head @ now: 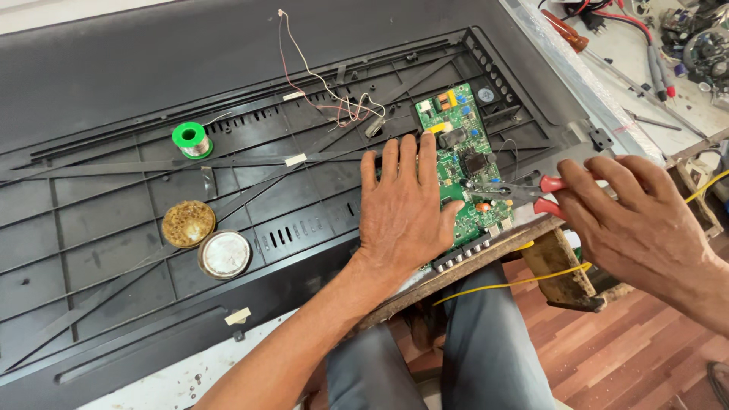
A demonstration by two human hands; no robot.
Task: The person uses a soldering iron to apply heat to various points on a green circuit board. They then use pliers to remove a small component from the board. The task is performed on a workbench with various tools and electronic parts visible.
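Note:
A green circuit board (465, 152) lies on the large black plastic back panel (152, 228) of a flat screen. My left hand (400, 212) rests flat, palm down, on the panel beside the board's left edge, fingers together and pointing away. My right hand (634, 220) grips the red handles of a pair of small pliers (510, 190), whose metal jaws lie over the lower part of the board. Thin red and white wires (326, 95) trail from the panel's upper area toward the board.
A green spool of solder wire (190, 140) sits on the panel's left. A round tin of brownish flux (188, 223) and its silver lid (225, 253) lie lower left. A yellow cable (524, 279) crosses below. Screwdrivers and cables (645, 45) clutter the top right.

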